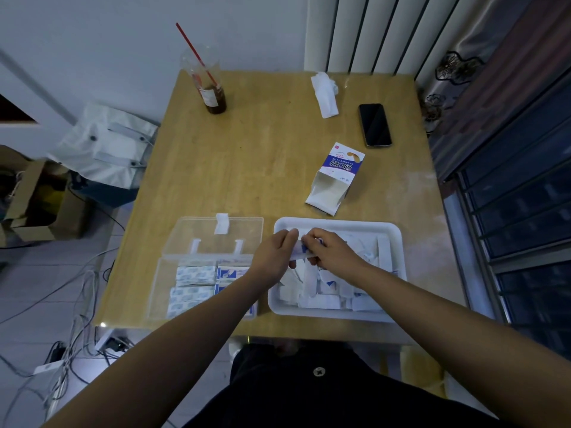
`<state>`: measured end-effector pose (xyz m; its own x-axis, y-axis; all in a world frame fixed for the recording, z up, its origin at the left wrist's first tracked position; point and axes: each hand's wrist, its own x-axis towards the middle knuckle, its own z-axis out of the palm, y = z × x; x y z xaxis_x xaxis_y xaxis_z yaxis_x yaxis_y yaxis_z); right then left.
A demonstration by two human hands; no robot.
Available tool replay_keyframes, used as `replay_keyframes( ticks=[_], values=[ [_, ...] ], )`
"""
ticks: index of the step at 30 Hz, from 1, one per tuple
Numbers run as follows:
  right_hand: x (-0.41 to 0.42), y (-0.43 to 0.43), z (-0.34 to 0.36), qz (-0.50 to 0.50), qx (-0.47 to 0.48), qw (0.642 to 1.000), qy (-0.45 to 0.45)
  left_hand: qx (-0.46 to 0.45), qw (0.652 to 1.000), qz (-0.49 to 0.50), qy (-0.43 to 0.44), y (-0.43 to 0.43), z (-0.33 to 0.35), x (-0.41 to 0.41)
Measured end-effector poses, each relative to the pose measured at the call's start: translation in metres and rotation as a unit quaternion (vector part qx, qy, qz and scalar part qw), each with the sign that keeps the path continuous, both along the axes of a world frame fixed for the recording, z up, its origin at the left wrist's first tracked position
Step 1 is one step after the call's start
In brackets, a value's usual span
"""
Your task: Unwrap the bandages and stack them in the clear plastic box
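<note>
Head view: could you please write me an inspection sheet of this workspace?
Surface: light wooden table.
Job's things: clear plastic box with its lid open and stacked bandages inside; white tray beside it, holding paper wrappers.
Clutter: opened bandage carton, phone, cup with red straw, crumpled tissue.
Hands: left hand and right hand pinch one bandage over the tray.
Cables: tangled cables on the floor, left of the table.
Surroundings: radiator and curtain behind the table; cardboard boxes and white bag at left.
</note>
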<state>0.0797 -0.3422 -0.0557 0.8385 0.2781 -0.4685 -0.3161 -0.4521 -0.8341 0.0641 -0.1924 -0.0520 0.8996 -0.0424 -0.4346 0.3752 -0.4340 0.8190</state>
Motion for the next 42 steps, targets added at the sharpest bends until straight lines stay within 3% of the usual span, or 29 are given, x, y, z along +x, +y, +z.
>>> replay_keyframes(
  ticks=[3,7,12,17,23,32,42],
  values=[
    [0.0,0.01,-0.003,-0.002,-0.011,0.999,-0.04,-0.044,0.999,-0.014,-0.005,0.017,0.005,-0.004],
    [0.0,0.032,0.003,0.002,0.046,0.999,-0.017,-0.016,0.999,-0.01,-0.029,0.045,0.008,-0.004],
    [0.001,0.062,0.003,0.021,0.025,0.998,-0.053,-0.032,0.999,0.033,0.0,0.083,0.014,-0.013],
    [-0.007,0.091,-0.002,0.029,0.003,0.998,-0.063,0.036,0.997,0.071,0.005,0.118,0.005,-0.026],
    [-0.016,0.092,-0.018,-0.05,-0.043,0.996,-0.062,0.14,0.983,0.057,0.101,0.147,-0.016,-0.04],
    [-0.028,0.093,-0.033,-0.026,-0.047,0.998,0.026,0.197,0.973,0.039,0.112,0.131,-0.037,-0.024],
    [-0.026,0.092,-0.034,0.025,-0.041,0.998,0.035,0.175,0.961,0.156,0.147,0.115,-0.036,-0.039]
  ],
)
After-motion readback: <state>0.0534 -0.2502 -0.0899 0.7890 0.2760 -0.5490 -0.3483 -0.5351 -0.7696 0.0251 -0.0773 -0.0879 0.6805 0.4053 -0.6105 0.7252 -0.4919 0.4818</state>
